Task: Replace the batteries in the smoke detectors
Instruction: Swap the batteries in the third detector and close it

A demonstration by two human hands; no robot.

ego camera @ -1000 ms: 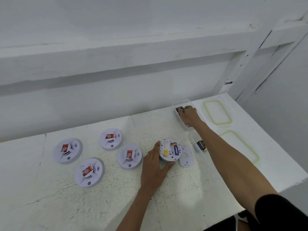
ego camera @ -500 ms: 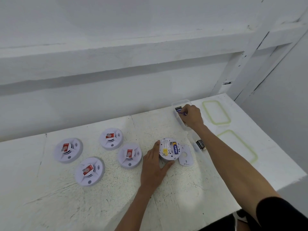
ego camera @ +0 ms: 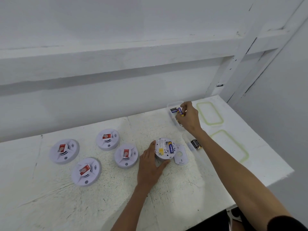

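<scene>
The opened smoke detector point(ego camera: 164, 150) lies back-up at mid-tabletop point(ego camera: 100, 205), with a seated battery point(ego camera: 171, 147) in its bay and its cover plate point(ego camera: 180, 156) just beside it on the right. Your left hand point(ego camera: 150, 165) steadies it, grip clamped on its rim between thumb and fingers. Your right hand point(ego camera: 189, 117) is over the clear container point(ego camera: 173, 103) at the rear, grip pinched on a blue battery point(ego camera: 180, 112). Dark batteries point(ego camera: 195, 143) lie near the plate. Four closed detectors point(ego camera: 126, 155) sit left. Two green-rimmed lids point(ego camera: 209, 113) lie at the right.
</scene>
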